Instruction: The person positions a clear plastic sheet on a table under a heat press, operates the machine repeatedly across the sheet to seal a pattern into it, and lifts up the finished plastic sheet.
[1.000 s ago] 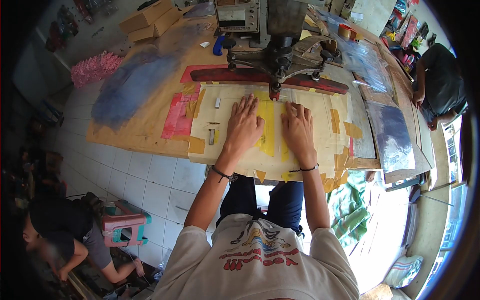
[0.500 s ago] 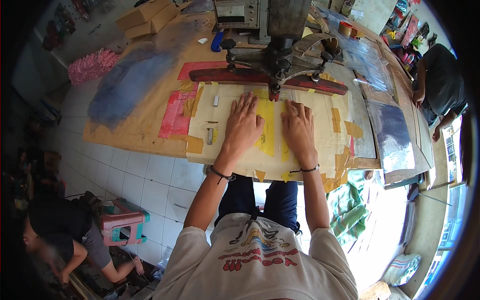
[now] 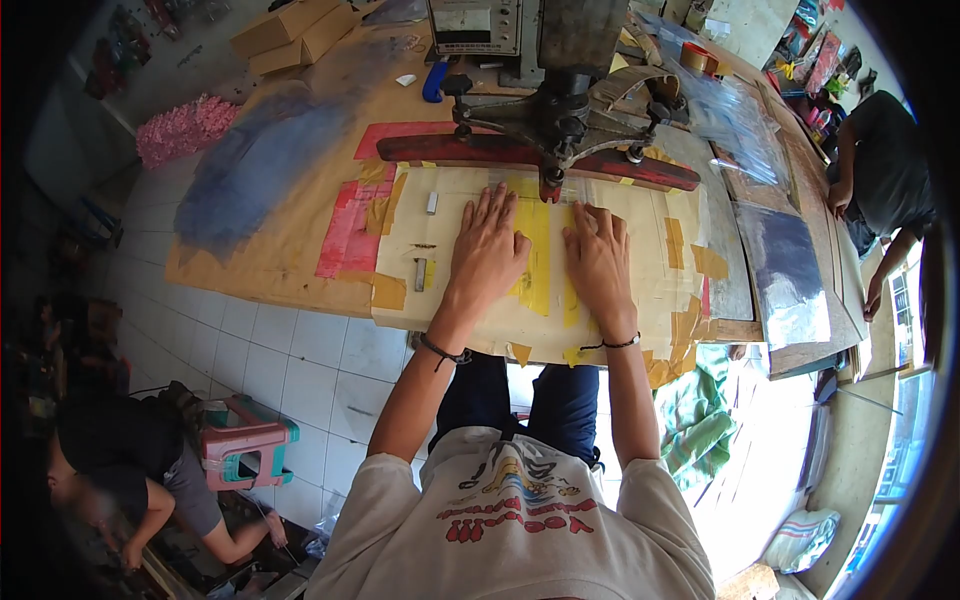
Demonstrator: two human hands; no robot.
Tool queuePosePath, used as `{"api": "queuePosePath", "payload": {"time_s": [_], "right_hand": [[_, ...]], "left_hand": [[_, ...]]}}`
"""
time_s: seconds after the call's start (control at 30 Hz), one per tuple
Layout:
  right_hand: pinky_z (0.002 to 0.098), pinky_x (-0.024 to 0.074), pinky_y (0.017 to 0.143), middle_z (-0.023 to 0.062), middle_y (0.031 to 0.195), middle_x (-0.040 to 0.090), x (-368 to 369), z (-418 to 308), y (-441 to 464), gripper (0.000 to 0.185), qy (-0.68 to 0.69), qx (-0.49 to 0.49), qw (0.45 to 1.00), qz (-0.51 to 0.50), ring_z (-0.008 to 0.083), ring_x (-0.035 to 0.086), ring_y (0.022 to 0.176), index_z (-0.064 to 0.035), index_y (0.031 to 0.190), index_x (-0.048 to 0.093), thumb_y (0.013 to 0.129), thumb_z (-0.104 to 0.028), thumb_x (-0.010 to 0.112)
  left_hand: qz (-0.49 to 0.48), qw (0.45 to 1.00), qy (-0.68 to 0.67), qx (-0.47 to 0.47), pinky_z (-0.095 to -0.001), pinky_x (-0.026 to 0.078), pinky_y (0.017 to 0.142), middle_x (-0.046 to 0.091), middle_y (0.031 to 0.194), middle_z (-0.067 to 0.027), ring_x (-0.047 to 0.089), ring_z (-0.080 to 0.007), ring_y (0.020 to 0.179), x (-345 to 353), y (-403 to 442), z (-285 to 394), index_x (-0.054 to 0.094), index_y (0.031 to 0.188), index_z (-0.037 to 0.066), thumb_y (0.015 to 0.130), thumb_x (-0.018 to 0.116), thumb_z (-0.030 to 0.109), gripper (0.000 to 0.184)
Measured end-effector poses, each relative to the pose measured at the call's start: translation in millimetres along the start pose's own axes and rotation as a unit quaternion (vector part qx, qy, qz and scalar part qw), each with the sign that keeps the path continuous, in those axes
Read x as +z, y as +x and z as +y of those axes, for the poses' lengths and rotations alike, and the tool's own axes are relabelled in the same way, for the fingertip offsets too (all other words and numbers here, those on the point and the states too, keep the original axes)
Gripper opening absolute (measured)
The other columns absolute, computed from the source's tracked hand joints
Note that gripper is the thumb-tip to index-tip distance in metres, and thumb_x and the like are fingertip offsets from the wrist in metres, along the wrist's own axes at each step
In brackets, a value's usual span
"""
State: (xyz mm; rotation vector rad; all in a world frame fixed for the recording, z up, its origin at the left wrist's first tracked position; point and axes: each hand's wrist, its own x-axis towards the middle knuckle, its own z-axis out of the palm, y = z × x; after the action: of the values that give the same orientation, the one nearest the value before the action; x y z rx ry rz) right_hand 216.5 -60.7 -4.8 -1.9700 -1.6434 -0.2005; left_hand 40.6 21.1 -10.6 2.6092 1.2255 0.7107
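Observation:
My left hand [image 3: 485, 245] lies flat on a cream board [image 3: 465, 325], its fingers pointing at the press bar. To its right, my right hand [image 3: 600, 255] rests on the same board, fingers stretched out and slightly bent. Between them runs a strip of yellow tape [image 3: 537, 260]. Just beyond my fingertips, a long dark red press bar [image 3: 450, 150] hangs from a black metal bracket [image 3: 565, 125]. It sits very low; I cannot tell whether it touches the board. Two small metal blocks [image 3: 432, 203] lie left of my left hand. Something clear seems to lie near my fingertips, too faint to make out.
Clear plastic sheets [image 3: 260, 170] cover the table's left side, and more plastic sheets [image 3: 735, 135] lie at right. A control box [image 3: 475, 27] stands at the back near a blue-handled tool [image 3: 434, 82]. One person [image 3: 885, 165] is at right, another [image 3: 130, 450] lower left by a stool [image 3: 250, 450].
My hands stay in the same place on the board. The person at right has shifted an arm slightly. The press bar shows no clear movement.

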Motion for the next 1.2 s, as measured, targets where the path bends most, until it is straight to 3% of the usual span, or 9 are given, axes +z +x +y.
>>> {"api": "queuePosePath", "payload": {"time_s": [0.37,0.77,1.2], "right_hand": [[0.0489,0.0407,0.115,0.0168,0.144,0.061,-2.0,0.1,1.2,0.047,0.008,0.001,1.000,-0.001,0.0372,0.051,0.135,-0.0012,0.145,0.062,0.104,-0.023,0.060],[0.0490,0.0410,0.115,0.0172,0.143,0.062,-3.6,-1.0,-4.8,0.047,0.010,-0.001,1.000,-0.005,0.0375,0.051,0.134,-0.0003,0.145,0.062,0.104,-0.023,0.060],[0.0488,0.0408,0.115,0.0176,0.143,0.062,0.9,-0.9,-1.2,0.048,0.002,-0.003,1.000,0.015,0.0377,0.051,0.134,0.0003,0.145,0.062,0.104,-0.025,0.060]], "left_hand": [[0.002,1.000,-0.002,0.002,-0.0501,0.025,0.131,0.040,0.167,-0.0250,0.035,-0.0391,0.157,-0.5,0.2,-0.1,0.044,0.157,-0.008,0.102,0.049,0.021,0.062],[0.015,1.000,-0.018,0.019,-0.0492,0.027,0.130,0.043,0.165,-0.0263,0.039,-0.0401,0.155,-7.3,-8.7,4.5,0.052,0.150,-0.009,0.103,0.050,0.018,0.055],[-0.015,1.000,-0.012,0.020,-0.0491,0.025,0.132,0.038,0.168,-0.0257,0.035,-0.0401,0.157,-9.4,-8.8,0.5,0.048,0.154,-0.009,0.105,0.050,0.020,0.056]]}}
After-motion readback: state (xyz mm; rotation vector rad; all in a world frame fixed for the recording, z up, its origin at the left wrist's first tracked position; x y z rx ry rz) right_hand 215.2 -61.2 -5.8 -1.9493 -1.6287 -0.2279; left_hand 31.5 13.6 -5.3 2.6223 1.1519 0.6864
